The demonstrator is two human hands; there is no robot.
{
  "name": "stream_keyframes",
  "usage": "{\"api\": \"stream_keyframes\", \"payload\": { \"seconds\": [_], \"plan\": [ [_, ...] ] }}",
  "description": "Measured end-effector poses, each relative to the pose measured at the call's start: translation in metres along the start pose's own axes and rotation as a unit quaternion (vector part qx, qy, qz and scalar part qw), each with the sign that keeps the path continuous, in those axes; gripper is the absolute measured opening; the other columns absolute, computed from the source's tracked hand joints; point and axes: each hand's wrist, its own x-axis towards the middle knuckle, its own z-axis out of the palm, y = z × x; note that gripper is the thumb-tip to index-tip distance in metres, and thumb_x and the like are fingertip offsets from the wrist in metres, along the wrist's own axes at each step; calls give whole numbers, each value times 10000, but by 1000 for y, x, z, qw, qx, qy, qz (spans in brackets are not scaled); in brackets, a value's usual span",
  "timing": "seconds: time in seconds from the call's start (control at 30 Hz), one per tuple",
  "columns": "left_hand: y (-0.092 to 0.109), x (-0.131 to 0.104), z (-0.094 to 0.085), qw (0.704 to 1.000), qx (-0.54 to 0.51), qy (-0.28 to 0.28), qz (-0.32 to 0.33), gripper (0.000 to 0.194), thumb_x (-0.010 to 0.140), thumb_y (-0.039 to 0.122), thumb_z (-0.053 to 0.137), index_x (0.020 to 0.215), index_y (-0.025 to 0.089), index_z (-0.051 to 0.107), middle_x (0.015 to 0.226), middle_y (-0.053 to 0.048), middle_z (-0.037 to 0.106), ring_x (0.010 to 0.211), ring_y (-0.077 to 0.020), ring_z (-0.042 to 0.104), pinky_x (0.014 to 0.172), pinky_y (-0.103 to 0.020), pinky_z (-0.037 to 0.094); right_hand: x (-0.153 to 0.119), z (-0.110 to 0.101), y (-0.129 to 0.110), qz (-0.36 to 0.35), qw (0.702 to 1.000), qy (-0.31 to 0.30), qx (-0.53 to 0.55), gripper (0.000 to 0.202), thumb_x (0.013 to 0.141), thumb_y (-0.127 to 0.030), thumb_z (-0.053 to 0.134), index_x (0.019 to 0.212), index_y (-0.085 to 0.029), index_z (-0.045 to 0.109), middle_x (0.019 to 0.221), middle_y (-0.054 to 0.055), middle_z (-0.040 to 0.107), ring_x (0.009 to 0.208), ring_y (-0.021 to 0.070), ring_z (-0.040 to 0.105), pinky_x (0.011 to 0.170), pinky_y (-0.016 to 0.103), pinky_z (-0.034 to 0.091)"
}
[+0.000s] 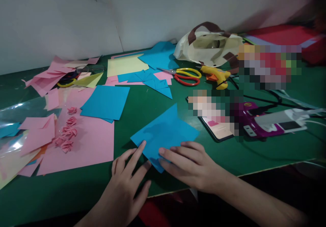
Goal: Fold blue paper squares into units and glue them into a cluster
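A blue square sheet of paper [165, 132] with a crease lies at an angle near the front of the green table. My left hand [129, 176] is spread beside its left edge, index fingertip resting on the paper. My right hand [189, 164] holds the sheet's near right edge, thumb and index finger close together there; part of that edge is hidden under the fingers. To the left, several small folded pink paper roses [68, 132] sit on a large pink sheet [98, 138]. More blue squares [105, 101] overlap that sheet's far right corner.
Scissors with yellow and red handles [187, 76] and a yellow glue gun [216, 75] lie farther back. A phone [216, 126] and a purple power strip [265, 128] with cables are on the right. Behind stands a cream bag [183, 50]; paper scraps [38, 132] cover the left.
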Motion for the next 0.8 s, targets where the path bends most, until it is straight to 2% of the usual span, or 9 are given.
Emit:
{"api": "stream_keyframes", "payload": {
  "seconds": [0.1,0.2,0.33,0.47,0.6,0.67,0.8],
  "plan": [
    [-2,0,1,999,14,-23,20,364,846,134,449,1192,197,542,1383,-71,455,1166,-287,435,909,-458,406,-2,6,1,50,997,-22,57,148,885,-182,504,823,-178,638,906,56,670,781,148,579,683,278,471],
    [-5,0,3,998,28,-36,35,393,847,130,441,1233,175,505,1313,-87,524,1183,-284,438,905,-448,411,-3,14,4,124,981,-61,133,215,904,-245,471,776,-143,611,824,82,626,710,148,574,596,260,477],
    [-8,0,3,998,38,-23,41,435,843,154,463,1278,162,470,1214,-101,589,1170,-275,472,900,-426,429,0,18,5,239,947,-68,202,195,888,-231,484,742,-151,586,795,67,572,718,145,579,626,258,497],
    [-6,3,2,997,53,13,51,416,836,179,476,1250,139,497,1187,-121,599,1112,-267,529,870,-402,464,6,16,6,326,916,-81,219,181,846,-222,532,675,-174,565,835,58,553,739,149,586,641,278,510],
    [-1,5,3,995,71,38,65,388,840,139,452,1222,114,519,1169,-137,603,1062,-247,565,848,-367,481,12,17,8,356,903,-99,218,177,827,-227,548,663,-168,574,835,59,541,712,146,575,631,288,507],
    [0,5,4,993,80,35,84,381,849,143,447,1222,107,519,1157,-137,614,1069,-249,563,849,-367,479,14,18,8,363,902,-105,209,173,825,-221,542,669,-165,588,824,60,528,703,147,569,620,288,503],
    [0,5,5,991,90,14,101,429,853,223,479,1256,77,485,1264,-161,555,1156,-266,511,892,-373,454,16,22,6,370,904,-100,187,170,842,-226,506,728,-147,603,882,82,510,714,152,560,629,309,501]
  ]
}}
